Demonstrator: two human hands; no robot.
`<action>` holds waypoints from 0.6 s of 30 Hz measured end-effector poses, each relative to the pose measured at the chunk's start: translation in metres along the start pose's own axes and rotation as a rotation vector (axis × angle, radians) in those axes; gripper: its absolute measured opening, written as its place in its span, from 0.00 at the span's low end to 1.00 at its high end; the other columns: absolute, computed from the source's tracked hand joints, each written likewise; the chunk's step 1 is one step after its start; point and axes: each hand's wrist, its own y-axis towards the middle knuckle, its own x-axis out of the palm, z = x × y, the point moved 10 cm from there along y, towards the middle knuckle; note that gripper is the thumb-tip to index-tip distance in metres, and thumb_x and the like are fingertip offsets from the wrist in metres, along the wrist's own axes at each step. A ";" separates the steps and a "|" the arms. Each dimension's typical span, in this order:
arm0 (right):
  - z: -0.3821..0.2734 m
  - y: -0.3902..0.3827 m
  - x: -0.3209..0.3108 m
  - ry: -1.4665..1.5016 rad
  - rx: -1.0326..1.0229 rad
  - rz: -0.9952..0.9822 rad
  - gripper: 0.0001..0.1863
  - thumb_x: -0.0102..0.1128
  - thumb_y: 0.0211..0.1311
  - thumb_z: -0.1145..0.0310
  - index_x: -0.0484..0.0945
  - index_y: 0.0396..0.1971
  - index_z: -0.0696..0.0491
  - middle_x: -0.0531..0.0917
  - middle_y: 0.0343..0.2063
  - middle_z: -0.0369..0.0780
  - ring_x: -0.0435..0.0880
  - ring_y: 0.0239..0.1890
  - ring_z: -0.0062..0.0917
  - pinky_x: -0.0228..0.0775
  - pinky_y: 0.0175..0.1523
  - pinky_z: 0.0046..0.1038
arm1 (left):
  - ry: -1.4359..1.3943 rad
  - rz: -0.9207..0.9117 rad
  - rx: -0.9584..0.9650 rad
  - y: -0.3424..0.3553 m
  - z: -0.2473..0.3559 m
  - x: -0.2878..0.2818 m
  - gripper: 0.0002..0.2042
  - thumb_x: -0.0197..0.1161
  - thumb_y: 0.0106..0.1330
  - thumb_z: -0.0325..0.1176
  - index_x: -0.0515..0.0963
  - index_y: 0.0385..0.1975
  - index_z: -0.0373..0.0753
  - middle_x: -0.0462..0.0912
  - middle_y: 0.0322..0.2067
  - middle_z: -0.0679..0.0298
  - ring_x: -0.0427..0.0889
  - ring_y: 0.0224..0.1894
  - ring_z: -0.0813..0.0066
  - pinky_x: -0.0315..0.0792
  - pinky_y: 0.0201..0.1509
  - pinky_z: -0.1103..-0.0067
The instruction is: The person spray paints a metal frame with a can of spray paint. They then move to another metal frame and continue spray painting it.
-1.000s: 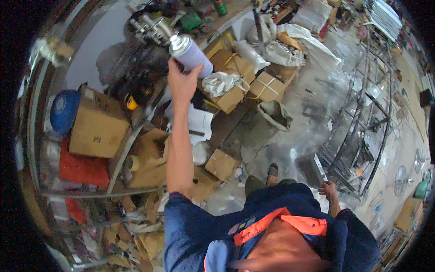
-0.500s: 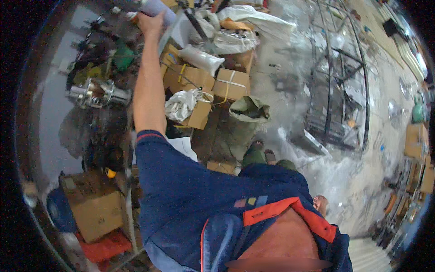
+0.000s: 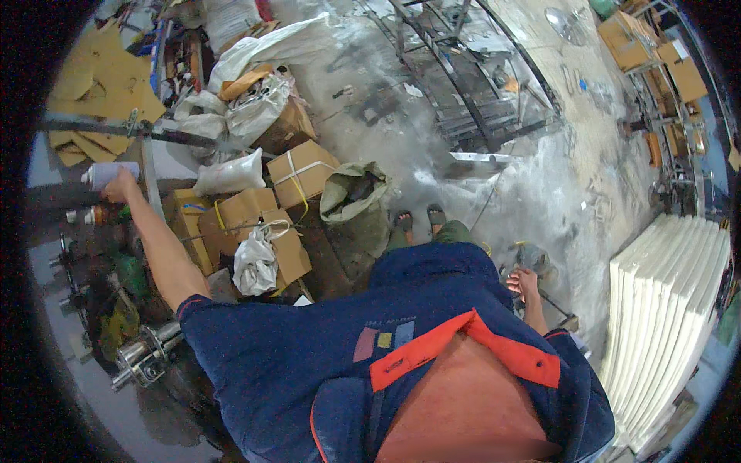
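My left arm reaches out to the far left. At its end my left hand point(image 3: 119, 188) is closed around a pale lilac spray can point(image 3: 109, 174), which lies sideways with its narrow end pointing left. A small bottle with a white and orange top point(image 3: 83, 216) sits just below that hand. Beside my hip on the right, my right hand point(image 3: 526, 282) hangs with loosely curled fingers apart and nothing visible in it. A shiny metal fitting point(image 3: 150, 353) rests on the bench surface below my left arm.
Cardboard boxes point(image 3: 302, 171), a white sack point(image 3: 230, 173) and an open green sack point(image 3: 353, 191) stand left of my feet. A black metal frame point(image 3: 471, 92) lies ahead on the floor. Tall stacked white panels point(image 3: 656, 309) stand at the right. Flat cardboard point(image 3: 108, 69) lies at the upper left.
The view has swung, so boxes and frame appear further left and the white panels show at right. My left hand still holds the can, now lower in view. My right hand shows more fully.
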 end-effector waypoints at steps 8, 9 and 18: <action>0.045 -0.004 0.060 0.059 0.073 -0.044 0.18 0.58 0.73 0.71 0.78 0.59 0.60 0.86 0.39 0.44 0.91 0.29 0.33 0.87 0.28 0.36 | 0.112 0.209 0.193 0.046 0.081 -0.066 0.44 0.79 0.52 0.50 0.70 0.61 0.22 0.83 0.53 0.39 0.86 0.54 0.43 0.81 0.60 0.55; 0.043 0.001 0.070 0.039 0.070 -0.058 0.18 0.57 0.75 0.72 0.77 0.60 0.60 0.86 0.38 0.43 0.91 0.29 0.33 0.87 0.29 0.37 | -0.008 0.291 0.118 0.039 0.073 -0.103 0.40 0.79 0.49 0.48 0.74 0.57 0.24 0.85 0.48 0.41 0.88 0.50 0.43 0.83 0.56 0.54; 0.051 -0.007 0.022 0.084 0.049 0.110 0.19 0.61 0.70 0.72 0.79 0.59 0.59 0.86 0.37 0.42 0.91 0.29 0.31 0.85 0.28 0.34 | -0.892 -1.083 0.569 -0.559 0.097 -0.047 0.12 0.73 0.68 0.37 0.87 0.37 0.32 0.90 0.35 0.59 0.85 0.33 0.69 0.80 0.42 0.71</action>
